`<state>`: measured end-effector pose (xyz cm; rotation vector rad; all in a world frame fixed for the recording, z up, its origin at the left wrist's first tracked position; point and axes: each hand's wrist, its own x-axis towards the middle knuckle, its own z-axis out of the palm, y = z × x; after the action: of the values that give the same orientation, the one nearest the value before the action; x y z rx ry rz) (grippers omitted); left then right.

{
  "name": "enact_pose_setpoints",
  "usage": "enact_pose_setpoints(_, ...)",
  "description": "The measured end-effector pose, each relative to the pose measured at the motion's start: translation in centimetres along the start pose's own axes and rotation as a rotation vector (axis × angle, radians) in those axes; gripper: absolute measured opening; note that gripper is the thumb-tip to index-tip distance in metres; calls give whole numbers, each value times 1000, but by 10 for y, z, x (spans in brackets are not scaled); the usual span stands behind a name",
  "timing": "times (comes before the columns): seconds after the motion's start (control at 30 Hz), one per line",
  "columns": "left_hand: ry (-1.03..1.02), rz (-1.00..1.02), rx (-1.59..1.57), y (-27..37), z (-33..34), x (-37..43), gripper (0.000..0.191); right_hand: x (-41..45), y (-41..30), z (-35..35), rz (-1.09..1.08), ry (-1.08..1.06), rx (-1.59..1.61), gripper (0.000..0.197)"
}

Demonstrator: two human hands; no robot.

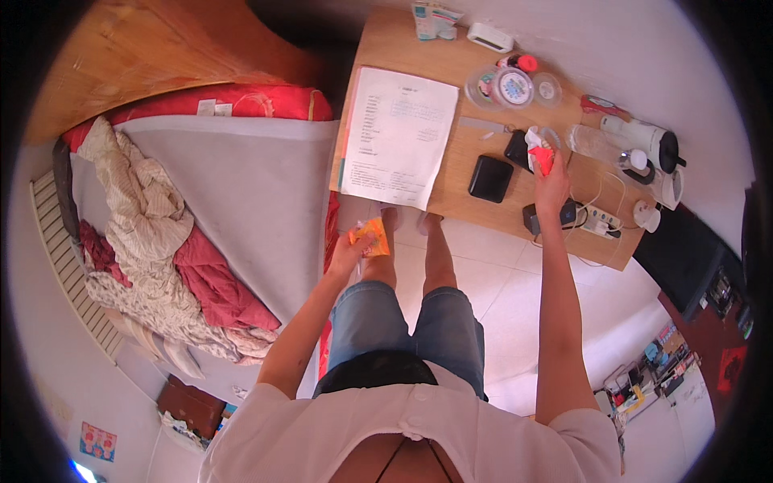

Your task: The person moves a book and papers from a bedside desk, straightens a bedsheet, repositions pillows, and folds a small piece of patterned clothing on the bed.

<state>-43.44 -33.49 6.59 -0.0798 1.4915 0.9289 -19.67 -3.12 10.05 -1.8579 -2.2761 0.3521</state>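
My left hand holds an orange plastic packet in front of the desk edge, above my legs. Over the right part of the wooden desk, my right hand grips a small red item with crumpled white material, perhaps a wrapper and tissue. Just left of that hand lie a black square case and another black item, partly hidden. An open book with printed pages lies on the desk's left part.
Round clear containers, a clear plastic bottle and a white tumbler stand or lie towards the wall. A power strip with cables is at the desk's right. A bed with rumpled bedding is on the left.
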Motion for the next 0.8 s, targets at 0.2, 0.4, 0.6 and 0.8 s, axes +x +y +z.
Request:
enact_pose_setpoints(0.2, -46, 48, -115, 7, 0, 14, 24, 19, 41, 2, 68, 34, 41, 41)
enact_pose_setpoints(0.4, 19, -32, -160, 22, 18, 11, 29, 44, 48, 10, 4, 53, 57, 38)
enact_pose_setpoints(0.6, -35, -1, -138, 26, 34, 16, 28, 66, 49, 13, -324, -105, -139, 45)
enact_pose_setpoints(0.8, -42, -13, -146, 33, 45, 13, 27, 55, 59, 21, -89, -4, 111, 36)
